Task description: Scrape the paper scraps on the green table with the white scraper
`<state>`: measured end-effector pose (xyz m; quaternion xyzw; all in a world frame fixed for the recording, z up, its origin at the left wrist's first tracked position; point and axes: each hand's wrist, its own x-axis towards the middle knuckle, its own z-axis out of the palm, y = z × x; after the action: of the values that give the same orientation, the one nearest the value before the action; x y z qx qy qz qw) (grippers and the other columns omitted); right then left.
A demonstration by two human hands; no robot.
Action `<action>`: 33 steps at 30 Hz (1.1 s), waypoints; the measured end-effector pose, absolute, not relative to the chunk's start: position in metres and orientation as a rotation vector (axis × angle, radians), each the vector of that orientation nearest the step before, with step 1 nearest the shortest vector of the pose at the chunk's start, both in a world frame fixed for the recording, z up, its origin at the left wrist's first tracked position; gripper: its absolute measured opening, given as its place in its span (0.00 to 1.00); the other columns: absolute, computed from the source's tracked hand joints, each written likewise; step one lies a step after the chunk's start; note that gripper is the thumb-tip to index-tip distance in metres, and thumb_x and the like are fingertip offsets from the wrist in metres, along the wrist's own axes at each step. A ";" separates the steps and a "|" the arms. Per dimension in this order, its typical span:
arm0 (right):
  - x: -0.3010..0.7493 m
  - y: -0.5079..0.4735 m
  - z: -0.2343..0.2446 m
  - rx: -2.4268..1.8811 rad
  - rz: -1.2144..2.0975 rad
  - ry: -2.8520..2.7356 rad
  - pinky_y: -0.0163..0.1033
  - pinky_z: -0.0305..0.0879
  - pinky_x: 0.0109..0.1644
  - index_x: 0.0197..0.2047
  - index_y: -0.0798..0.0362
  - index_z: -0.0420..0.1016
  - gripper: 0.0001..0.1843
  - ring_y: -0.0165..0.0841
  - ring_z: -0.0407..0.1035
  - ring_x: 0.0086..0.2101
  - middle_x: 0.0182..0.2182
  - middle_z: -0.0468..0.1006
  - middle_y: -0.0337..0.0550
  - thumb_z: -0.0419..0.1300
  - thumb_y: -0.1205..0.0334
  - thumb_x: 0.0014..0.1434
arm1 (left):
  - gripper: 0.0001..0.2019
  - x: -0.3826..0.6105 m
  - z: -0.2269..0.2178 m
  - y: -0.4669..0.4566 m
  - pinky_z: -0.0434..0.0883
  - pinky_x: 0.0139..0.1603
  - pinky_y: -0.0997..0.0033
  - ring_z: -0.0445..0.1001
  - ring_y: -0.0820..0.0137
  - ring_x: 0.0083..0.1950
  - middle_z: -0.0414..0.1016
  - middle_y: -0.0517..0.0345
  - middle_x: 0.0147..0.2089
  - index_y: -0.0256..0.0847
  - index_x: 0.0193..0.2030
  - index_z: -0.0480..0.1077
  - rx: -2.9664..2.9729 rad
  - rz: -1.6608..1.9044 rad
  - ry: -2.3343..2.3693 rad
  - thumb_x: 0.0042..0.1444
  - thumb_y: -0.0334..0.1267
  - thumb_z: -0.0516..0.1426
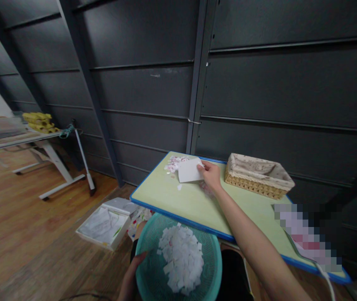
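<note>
My right hand [210, 175] pinches a white card [188, 170] by its right edge, just above the table top. Beyond the card lies a scatter of small paper scraps with pink marks [174, 162]. A turquoise mesh basket [214, 267] sits at my lap, below the table's near edge. Inside it is a heap of small white paper pieces [183, 255]. My left hand [131, 274] grips the basket's left rim, its thumb over the inside wall; the other fingers are hidden.
The yellow-green table [156, 194] has a blue edge. On it stand a cloth-lined woven basket [253, 186] and a blurred-out flat item with a cable [307, 238]. An open white box [103, 225] lies on the floor at left. Dark wall panels [141, 92] rise behind.
</note>
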<state>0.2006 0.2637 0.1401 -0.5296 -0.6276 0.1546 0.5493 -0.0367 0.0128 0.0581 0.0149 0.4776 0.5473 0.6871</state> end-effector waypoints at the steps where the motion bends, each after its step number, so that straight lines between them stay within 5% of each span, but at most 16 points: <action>1: 0.200 0.263 0.141 -1.253 0.355 -1.515 0.41 0.67 0.40 0.46 0.56 0.78 0.20 0.40 0.74 0.37 0.42 0.80 0.50 0.56 0.57 0.53 | 0.35 -0.037 0.058 0.014 0.67 0.55 0.45 0.74 0.47 0.51 0.81 0.44 0.44 0.31 0.62 0.59 0.016 1.198 1.091 0.47 0.38 0.61; 20: 0.198 0.249 0.151 -1.380 0.086 -1.641 0.42 0.65 0.43 0.49 0.54 0.77 0.21 0.41 0.74 0.36 0.40 0.80 0.50 0.53 0.58 0.56 | 0.35 -0.045 0.046 0.021 0.67 0.56 0.47 0.75 0.48 0.50 0.81 0.45 0.45 0.34 0.63 0.60 -0.115 1.126 1.019 0.47 0.40 0.60; 33: 0.197 0.251 0.149 -1.231 0.217 -1.679 0.43 0.66 0.45 0.43 0.53 0.80 0.18 0.41 0.74 0.39 0.41 0.80 0.46 0.54 0.57 0.54 | 0.33 -0.041 0.054 0.019 0.66 0.56 0.44 0.74 0.47 0.51 0.81 0.43 0.45 0.31 0.62 0.60 -0.065 1.151 1.109 0.47 0.38 0.60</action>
<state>0.1970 0.2508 0.1491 -0.5092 -0.6943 0.0898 0.5006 -0.0410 0.0190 0.0544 -0.0292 0.4974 0.5160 0.6967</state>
